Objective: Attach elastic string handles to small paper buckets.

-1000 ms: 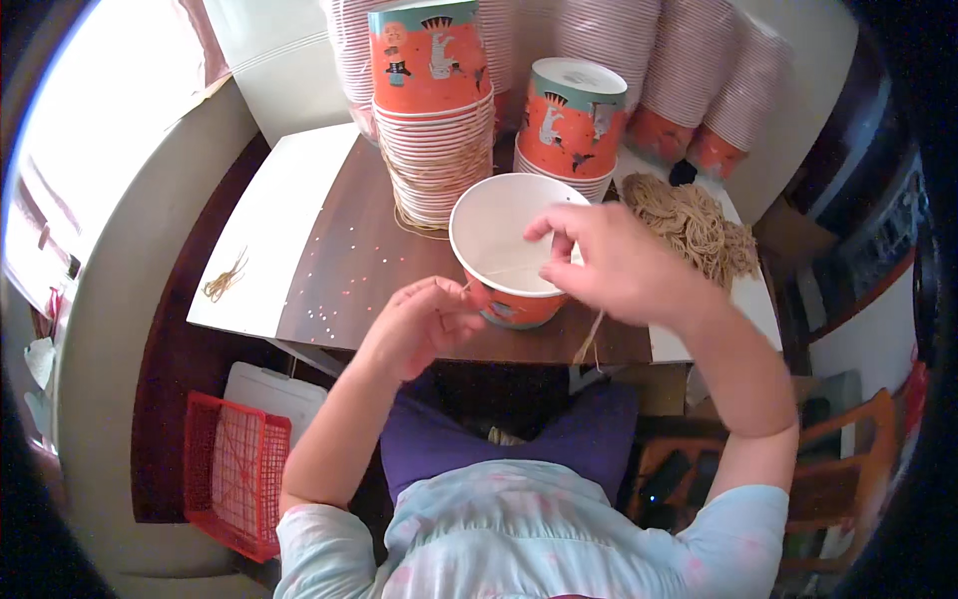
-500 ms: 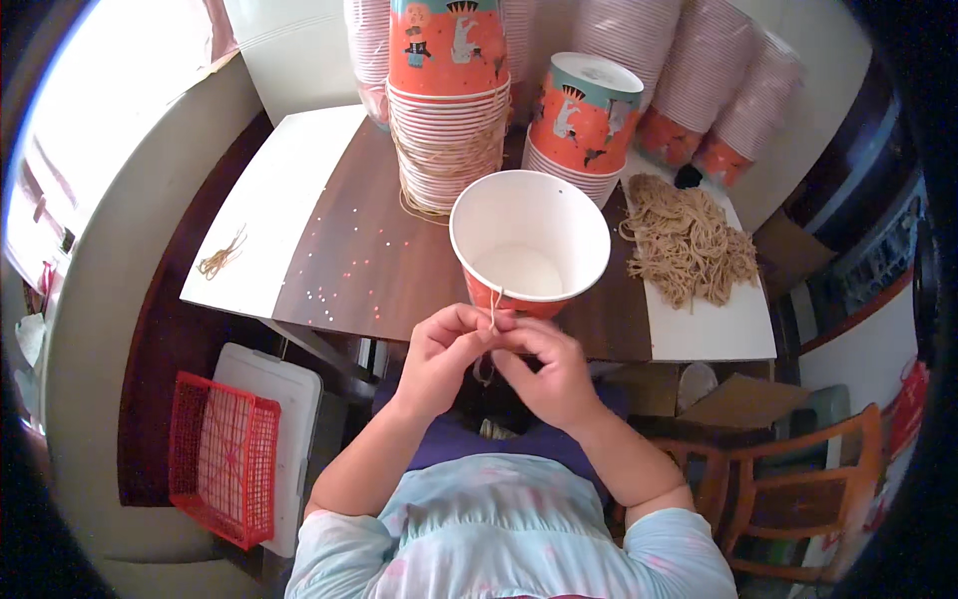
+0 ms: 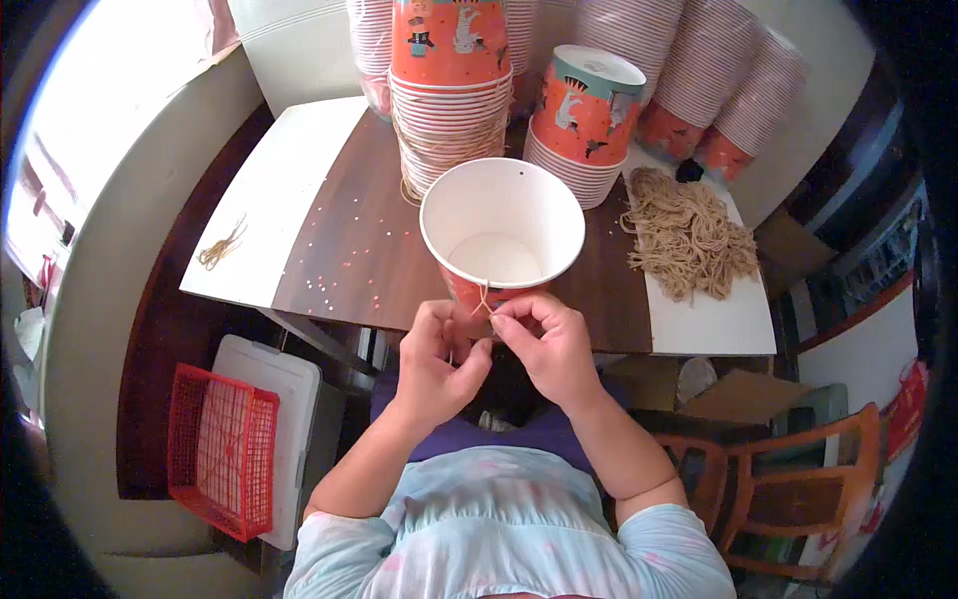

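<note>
A white-lined paper bucket (image 3: 559, 222) with an orange printed outside stands open-end up at the table's front edge. From its near rim a thin tan string (image 3: 485, 297) hangs in a small loop, its strands crossing just below the rim. My right hand (image 3: 549, 351) pinches the string between thumb and forefinger, close under the crossing. On the other side my left hand (image 3: 435, 359) has its fingers curled round the string, thumb apart from the right fingertips. The string's lower ends are mostly hidden by the fingers.
Behind the bucket rise a tall stack of buckets (image 3: 451, 110) with string around it and a shorter upside-down stack (image 3: 589, 110). A heap of tan strings (image 3: 689, 235) lies at the right; a few strings (image 3: 222, 245) lie at the left. Wrapped stacks (image 3: 689, 75) stand behind.
The bucket has shifted left and slightly away from me. My hands have drawn a little apart, and the string, hanging straighter before, now shows a crossed loop below the rim.
</note>
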Available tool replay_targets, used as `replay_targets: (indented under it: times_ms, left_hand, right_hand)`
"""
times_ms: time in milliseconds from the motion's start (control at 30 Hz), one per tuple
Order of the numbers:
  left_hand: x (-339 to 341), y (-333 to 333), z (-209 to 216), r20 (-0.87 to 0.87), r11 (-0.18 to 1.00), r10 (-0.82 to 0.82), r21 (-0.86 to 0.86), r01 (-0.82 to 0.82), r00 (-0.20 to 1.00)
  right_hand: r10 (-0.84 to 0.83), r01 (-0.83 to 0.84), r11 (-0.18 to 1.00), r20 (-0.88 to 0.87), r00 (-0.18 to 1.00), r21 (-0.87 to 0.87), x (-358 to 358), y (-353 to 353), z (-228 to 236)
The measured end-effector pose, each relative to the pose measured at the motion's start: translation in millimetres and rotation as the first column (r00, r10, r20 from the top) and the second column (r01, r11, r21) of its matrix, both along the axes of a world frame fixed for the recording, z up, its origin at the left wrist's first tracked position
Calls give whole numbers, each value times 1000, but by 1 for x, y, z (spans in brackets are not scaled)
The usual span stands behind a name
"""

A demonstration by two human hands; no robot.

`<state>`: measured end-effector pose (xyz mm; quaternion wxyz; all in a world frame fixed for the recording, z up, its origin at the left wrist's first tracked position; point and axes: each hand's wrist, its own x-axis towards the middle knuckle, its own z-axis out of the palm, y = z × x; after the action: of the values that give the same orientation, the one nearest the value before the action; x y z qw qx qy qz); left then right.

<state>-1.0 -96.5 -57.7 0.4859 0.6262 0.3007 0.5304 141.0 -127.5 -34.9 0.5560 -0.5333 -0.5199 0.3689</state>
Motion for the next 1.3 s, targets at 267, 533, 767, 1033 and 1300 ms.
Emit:
replay_targets:
  times_ms: [267,533,767,1033,1300]
  left_hand:
    - [-5,19,20,-331,867,182,498,7,926]
    - [-5,30,22,-386,765,273,643,44,881]
    - [3,34,1,-280,780,256,626,-26,925]
    - [5,14,-6,-155,997,77,21,-75,985]
    - [-11,15,0,415,685,-128,-620,383,901]
  right_hand:
    - [-125,-11,961,467,875,277,-2,0,0]
    - [-116,-32,952,455,883,305,-2,-2,10]
    - [-266,18,924,610,747,381,1,0,16]
    - [-434,-15,854,727,531,521,3,7,1]
    - [-32,-41,968,284,958,247,-2,15,-12]
